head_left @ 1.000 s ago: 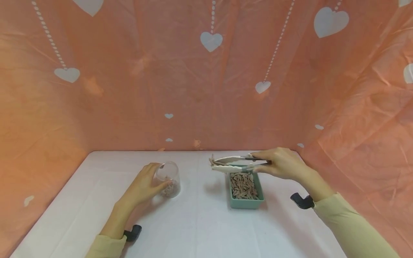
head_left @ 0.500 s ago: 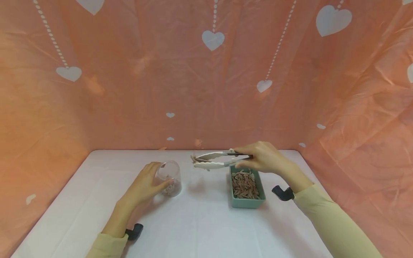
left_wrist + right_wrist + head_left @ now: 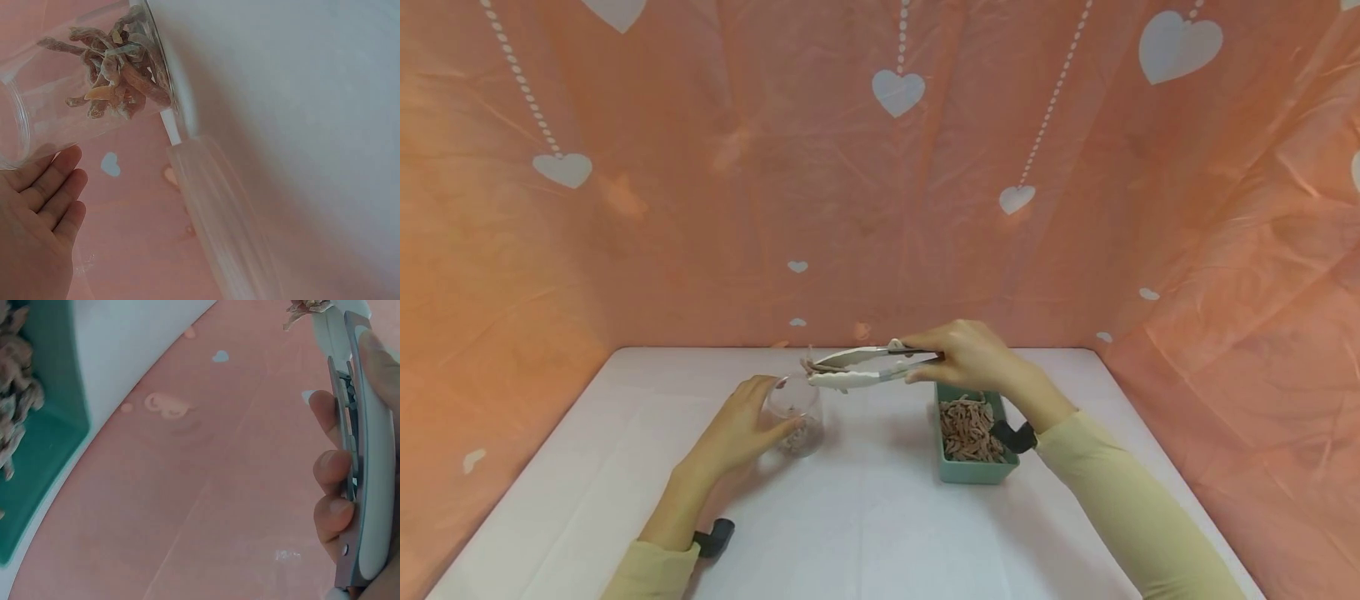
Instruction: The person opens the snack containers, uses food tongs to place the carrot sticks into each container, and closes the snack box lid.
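Observation:
My left hand [image 3: 733, 429] holds a clear, open-topped plastic jar [image 3: 808, 410] standing on the table, thumb in front and fingers around the far side. Several brown, twisted dried strips [image 3: 119, 75] lie at the jar's bottom, seen through its wall. My right hand [image 3: 966, 358] grips a pair of tongs [image 3: 850, 379] with white tips and grey handles. Between the tips is a small bunch of brown strips [image 3: 309, 307], right at the jar's rim in the head view. A green rectangular box [image 3: 977, 473], nearly full of similar strips [image 3: 970, 429], sits below my right forearm.
A white-covered table [image 3: 872, 533] bears the jar and box. Behind and beside it hangs an orange-pink cloth [image 3: 820, 208] with white hearts. A black wrist mount [image 3: 1015, 436] on my right arm overlaps the box's right edge in the head view.
My right hand has carried the tongs and their bunch of strips leftward, from above the green box to the jar's rim. My left hand and the jar have stayed in place.

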A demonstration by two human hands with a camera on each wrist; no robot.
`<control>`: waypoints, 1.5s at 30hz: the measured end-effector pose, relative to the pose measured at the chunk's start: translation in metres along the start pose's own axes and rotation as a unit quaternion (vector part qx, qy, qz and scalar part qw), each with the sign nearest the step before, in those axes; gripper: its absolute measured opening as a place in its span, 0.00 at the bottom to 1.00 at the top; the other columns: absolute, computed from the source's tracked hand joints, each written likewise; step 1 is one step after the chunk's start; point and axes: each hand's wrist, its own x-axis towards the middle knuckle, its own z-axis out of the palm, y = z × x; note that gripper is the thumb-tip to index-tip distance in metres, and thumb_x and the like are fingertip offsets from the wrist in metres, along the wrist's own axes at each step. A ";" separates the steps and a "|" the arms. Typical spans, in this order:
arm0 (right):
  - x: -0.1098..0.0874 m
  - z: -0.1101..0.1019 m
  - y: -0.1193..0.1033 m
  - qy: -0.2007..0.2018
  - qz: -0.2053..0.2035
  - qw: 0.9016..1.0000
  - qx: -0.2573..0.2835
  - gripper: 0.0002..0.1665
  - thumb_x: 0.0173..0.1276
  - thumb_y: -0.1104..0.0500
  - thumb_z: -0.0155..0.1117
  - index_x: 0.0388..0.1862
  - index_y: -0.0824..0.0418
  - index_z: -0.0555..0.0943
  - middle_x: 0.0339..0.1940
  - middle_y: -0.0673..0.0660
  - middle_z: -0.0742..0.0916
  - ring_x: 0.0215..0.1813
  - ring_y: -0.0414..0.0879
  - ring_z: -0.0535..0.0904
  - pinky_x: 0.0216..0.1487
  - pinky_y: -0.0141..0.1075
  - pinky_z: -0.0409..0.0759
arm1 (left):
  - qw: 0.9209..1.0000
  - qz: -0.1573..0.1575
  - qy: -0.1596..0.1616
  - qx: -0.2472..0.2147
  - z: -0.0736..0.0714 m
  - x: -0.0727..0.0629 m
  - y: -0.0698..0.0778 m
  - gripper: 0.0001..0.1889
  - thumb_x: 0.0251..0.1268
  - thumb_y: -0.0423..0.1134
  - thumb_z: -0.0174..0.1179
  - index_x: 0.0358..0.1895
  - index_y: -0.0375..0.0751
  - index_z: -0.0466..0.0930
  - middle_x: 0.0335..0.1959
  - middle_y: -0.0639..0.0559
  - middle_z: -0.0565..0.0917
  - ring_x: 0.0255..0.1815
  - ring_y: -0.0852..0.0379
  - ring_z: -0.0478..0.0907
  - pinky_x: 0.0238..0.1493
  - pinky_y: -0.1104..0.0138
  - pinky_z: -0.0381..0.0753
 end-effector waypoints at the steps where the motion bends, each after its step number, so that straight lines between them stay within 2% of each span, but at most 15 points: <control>1: 0.003 0.002 -0.001 0.004 -0.006 1.000 0.001 0.30 0.60 0.44 0.80 0.60 0.55 0.88 0.51 0.52 0.92 0.30 0.37 0.82 0.29 0.41 0.81 | 1.000 -0.002 -0.001 -0.001 0.000 0.000 0.000 0.37 0.65 0.52 0.71 0.67 0.29 0.72 0.66 0.34 0.75 0.70 0.33 0.70 0.72 0.39 0.69; 7: 0.017 0.013 -0.004 0.013 -0.017 1.000 0.014 0.30 0.59 0.44 0.81 0.59 0.55 0.88 0.52 0.51 0.91 0.34 0.42 0.86 0.35 0.45 0.85 | 1.000 -0.003 -0.003 -0.002 0.002 -0.001 -0.001 0.37 0.65 0.52 0.71 0.68 0.29 0.72 0.66 0.35 0.76 0.70 0.34 0.71 0.72 0.40 0.69; 14: 0.032 0.026 -0.011 0.016 -0.022 0.999 0.020 0.31 0.59 0.44 0.81 0.60 0.54 0.88 0.52 0.51 0.91 0.34 0.42 0.87 0.35 0.45 0.85 | 1.000 -0.016 -0.008 -0.010 0.002 -0.002 -0.001 0.42 0.66 0.55 0.71 0.74 0.32 0.67 0.69 0.34 0.74 0.72 0.33 0.69 0.73 0.38 0.67; 20: 0.038 0.039 -0.013 0.015 -0.018 0.999 0.023 0.31 0.60 0.44 0.81 0.60 0.54 0.88 0.54 0.52 0.91 0.44 0.46 0.91 0.40 0.47 0.87 | 1.000 -0.004 0.006 -0.016 0.002 -0.001 -0.001 0.45 0.65 0.54 0.72 0.79 0.37 0.62 0.73 0.32 0.71 0.74 0.31 0.67 0.74 0.37 0.64; 23: 0.037 0.046 -0.013 0.006 -0.012 1.000 0.023 0.32 0.60 0.43 0.80 0.61 0.55 0.88 0.56 0.53 0.90 0.49 0.47 0.90 0.44 0.47 0.88 | 1.000 0.008 0.014 -0.019 0.003 -0.001 0.000 0.44 0.64 0.52 0.73 0.77 0.37 0.65 0.71 0.33 0.73 0.73 0.32 0.68 0.73 0.38 0.65; 27: 0.035 0.051 -0.012 -0.006 -0.005 1.000 0.023 0.32 0.61 0.43 0.79 0.61 0.56 0.87 0.57 0.54 0.89 0.51 0.50 0.90 0.47 0.48 0.88 | 1.000 0.008 0.015 -0.018 0.002 -0.002 0.001 0.38 0.64 0.52 0.73 0.70 0.34 0.70 0.68 0.33 0.75 0.71 0.31 0.70 0.72 0.38 0.67; 35: 0.031 0.054 -0.011 -0.009 0.001 1.000 0.024 0.32 0.62 0.43 0.79 0.62 0.55 0.87 0.55 0.54 0.90 0.44 0.47 0.90 0.40 0.47 0.87 | 1.000 -0.016 -0.005 -0.016 -0.001 -0.002 0.003 0.36 0.65 0.53 0.72 0.65 0.29 0.73 0.69 0.30 0.73 0.72 0.30 0.67 0.73 0.38 0.66; 45: 0.027 0.053 -0.008 -0.038 0.027 0.999 0.024 0.33 0.62 0.42 0.78 0.63 0.54 0.86 0.53 0.53 0.91 0.41 0.47 0.90 0.39 0.48 0.87 | 1.000 -0.024 -0.018 -0.008 -0.001 -0.003 0.001 0.41 0.67 0.56 0.70 0.71 0.27 0.69 0.70 0.32 0.72 0.73 0.32 0.67 0.74 0.39 0.66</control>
